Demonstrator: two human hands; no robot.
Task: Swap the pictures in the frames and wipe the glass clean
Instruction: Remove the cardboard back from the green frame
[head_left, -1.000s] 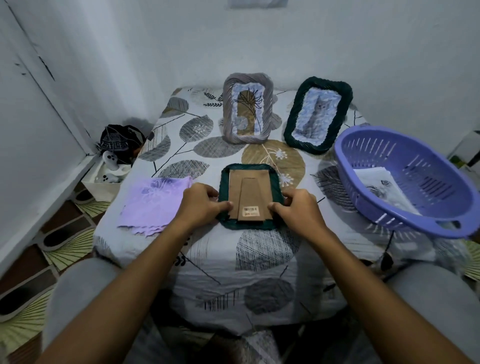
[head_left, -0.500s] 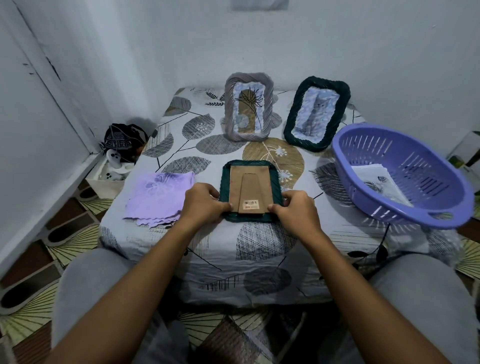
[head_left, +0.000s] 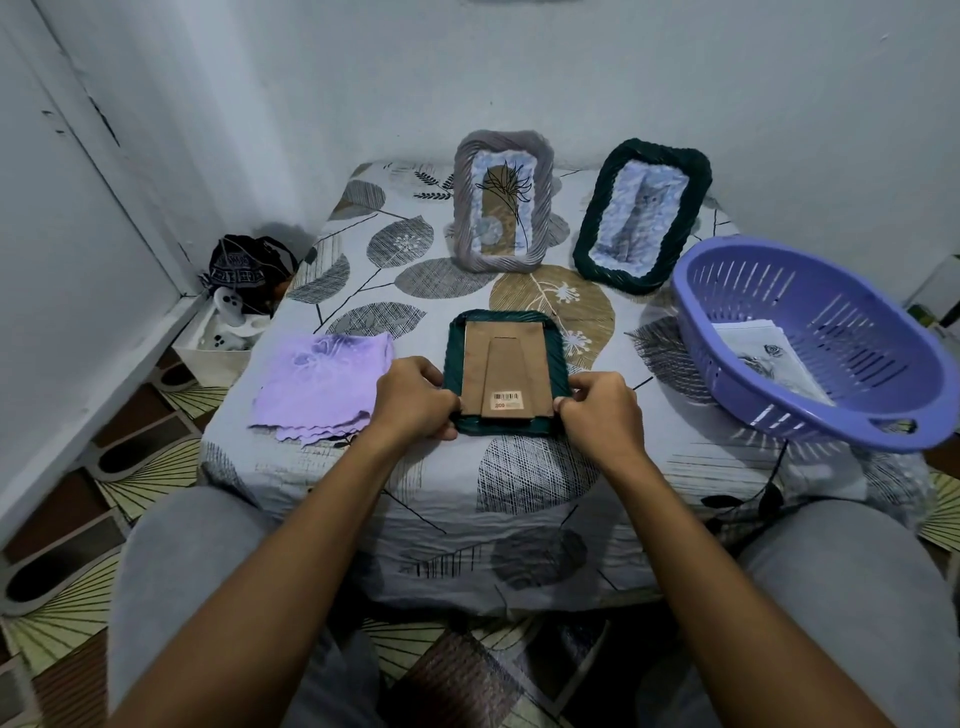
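Cloth (head_left: 324, 382) and basket (head_left: 810, 338) flank the face-down frame (head_left: 506, 376)

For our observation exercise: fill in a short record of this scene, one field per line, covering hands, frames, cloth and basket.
hands: left hand and right hand grip the near corners of the face-down green frame
standing frames: grey frame, dark green frame, both at the back
cloth: purple cloth, left of the face-down frame
basket: purple basket, right, holding papers
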